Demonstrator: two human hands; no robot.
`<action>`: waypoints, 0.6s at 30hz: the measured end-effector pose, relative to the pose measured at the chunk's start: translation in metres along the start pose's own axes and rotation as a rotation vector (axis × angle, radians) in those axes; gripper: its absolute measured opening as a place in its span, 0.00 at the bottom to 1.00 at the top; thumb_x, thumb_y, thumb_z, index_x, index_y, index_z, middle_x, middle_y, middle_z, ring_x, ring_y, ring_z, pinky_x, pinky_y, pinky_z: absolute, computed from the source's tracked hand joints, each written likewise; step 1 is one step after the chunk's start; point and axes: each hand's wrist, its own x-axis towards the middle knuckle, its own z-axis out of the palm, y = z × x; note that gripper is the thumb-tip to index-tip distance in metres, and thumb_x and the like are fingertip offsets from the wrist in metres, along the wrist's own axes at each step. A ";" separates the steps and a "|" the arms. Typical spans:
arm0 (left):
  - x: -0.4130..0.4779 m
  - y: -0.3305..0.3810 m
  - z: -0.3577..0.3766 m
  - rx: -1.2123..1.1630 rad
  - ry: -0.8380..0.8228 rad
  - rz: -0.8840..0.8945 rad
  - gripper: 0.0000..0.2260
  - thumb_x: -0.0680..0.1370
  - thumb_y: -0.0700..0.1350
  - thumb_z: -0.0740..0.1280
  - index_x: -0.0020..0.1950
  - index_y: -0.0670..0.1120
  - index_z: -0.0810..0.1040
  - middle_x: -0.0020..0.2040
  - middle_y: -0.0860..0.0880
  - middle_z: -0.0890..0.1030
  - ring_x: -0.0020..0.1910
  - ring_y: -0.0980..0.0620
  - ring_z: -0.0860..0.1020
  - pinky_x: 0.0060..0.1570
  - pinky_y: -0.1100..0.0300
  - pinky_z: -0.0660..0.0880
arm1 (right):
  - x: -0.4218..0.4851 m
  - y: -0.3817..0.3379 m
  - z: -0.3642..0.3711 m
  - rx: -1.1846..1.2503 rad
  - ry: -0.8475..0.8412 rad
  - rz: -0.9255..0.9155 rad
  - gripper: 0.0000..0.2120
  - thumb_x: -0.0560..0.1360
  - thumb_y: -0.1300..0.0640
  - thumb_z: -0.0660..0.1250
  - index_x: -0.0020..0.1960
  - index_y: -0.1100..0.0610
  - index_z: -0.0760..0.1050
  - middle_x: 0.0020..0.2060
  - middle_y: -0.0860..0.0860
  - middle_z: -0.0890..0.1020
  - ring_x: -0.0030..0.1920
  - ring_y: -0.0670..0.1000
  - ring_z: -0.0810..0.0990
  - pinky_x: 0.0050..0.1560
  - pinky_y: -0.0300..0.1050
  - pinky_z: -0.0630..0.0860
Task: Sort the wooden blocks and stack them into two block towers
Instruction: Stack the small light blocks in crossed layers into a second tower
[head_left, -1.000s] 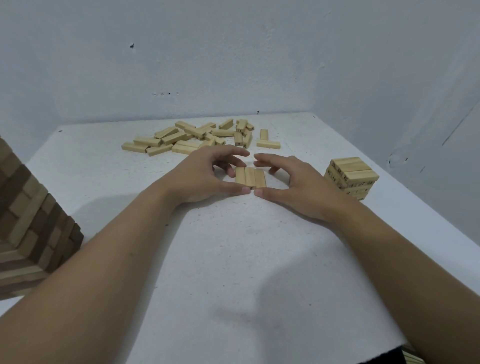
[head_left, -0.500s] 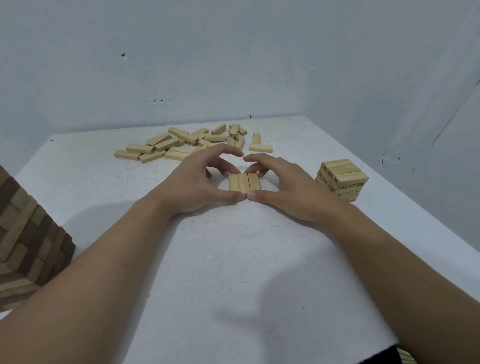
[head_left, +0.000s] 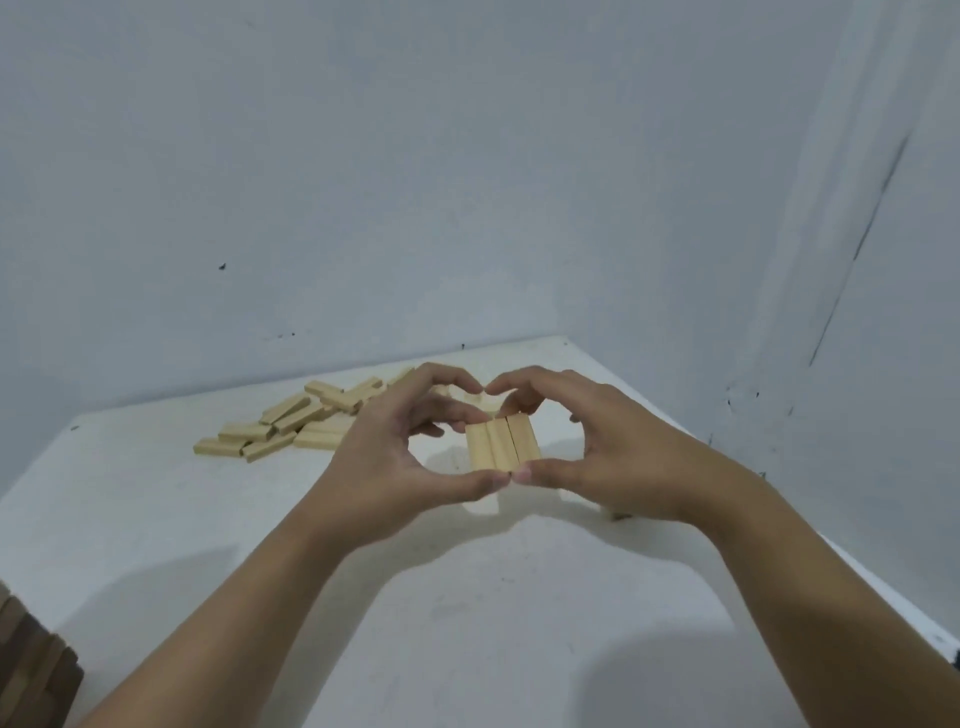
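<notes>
Snugly abreast, three pale wooden blocks (head_left: 503, 441)

White table (head_left: 467, 623), pale blue-grey walls (head_left: 363, 182)

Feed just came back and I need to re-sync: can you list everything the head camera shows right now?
held blocks: three, pale wood, side by side between both hands
loose blocks: many, count unclear, pale wood, scattered at the table's far left, partly behind the left hand
block tower: one, mixed brown and tan, bottom-left edge of view, cut off
table: one, white
walls: two, grey-blue, meeting in a corner behind the table
left hand: one, pinches the held blocks from the left
right hand: one, pinches them from the right
</notes>
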 end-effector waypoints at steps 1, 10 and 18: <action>0.000 0.005 0.006 0.012 -0.009 -0.001 0.30 0.64 0.44 0.85 0.62 0.53 0.76 0.52 0.53 0.86 0.58 0.50 0.82 0.58 0.52 0.74 | -0.003 0.004 -0.006 0.012 0.008 0.010 0.30 0.73 0.50 0.78 0.68 0.32 0.68 0.57 0.32 0.78 0.66 0.37 0.71 0.65 0.43 0.68; 0.008 0.044 0.072 0.058 0.009 -0.007 0.33 0.63 0.57 0.83 0.62 0.60 0.70 0.50 0.61 0.85 0.57 0.58 0.79 0.58 0.58 0.74 | -0.039 0.045 -0.054 0.099 0.040 0.067 0.35 0.70 0.54 0.82 0.70 0.39 0.69 0.57 0.35 0.84 0.66 0.41 0.76 0.63 0.45 0.70; 0.021 0.048 0.102 0.083 0.048 -0.057 0.33 0.63 0.60 0.82 0.62 0.61 0.70 0.49 0.63 0.84 0.56 0.64 0.76 0.51 0.68 0.69 | -0.040 0.077 -0.062 0.181 0.059 0.093 0.35 0.70 0.53 0.80 0.71 0.40 0.68 0.57 0.36 0.84 0.66 0.40 0.76 0.61 0.41 0.70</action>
